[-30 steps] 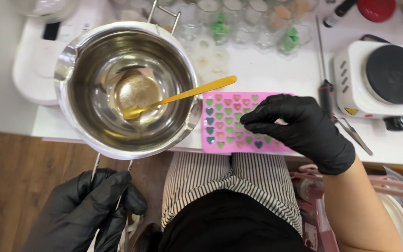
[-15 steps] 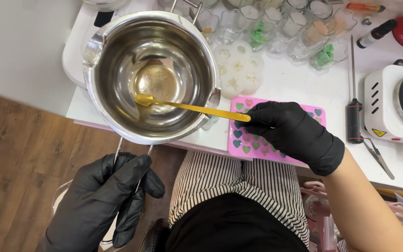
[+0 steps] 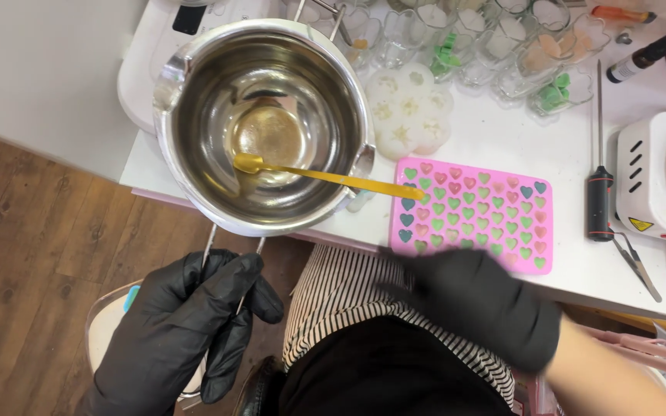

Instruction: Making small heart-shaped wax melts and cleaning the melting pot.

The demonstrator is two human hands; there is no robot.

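Note:
My left hand (image 3: 183, 331), in a black glove, grips the wire handle of a shiny steel melting pot (image 3: 186, 115) held over the table's edge. A gold spoon (image 3: 317, 176) lies in the pot, its bowl in a little amber liquid and its handle resting over the rim toward a pink silicone mould (image 3: 473, 214) full of small green, pink and blue hearts. My right hand (image 3: 475, 304), also black-gloved and blurred, hangs over my striped lap just below the mould, touching nothing that I can see.
A white flower-shaped mould (image 3: 410, 112) lies behind the pink one. Several clear glass jars (image 3: 495, 46) stand at the back. A black-handled probe (image 3: 599, 192), tweezers (image 3: 637, 266) and a white hot plate (image 3: 660, 181) sit at the right. Wooden floor lies at the left.
My right hand has let go of the spoon's handle and dropped from the pink mould toward my lap. The spoon now rests alone on the pot's rim.

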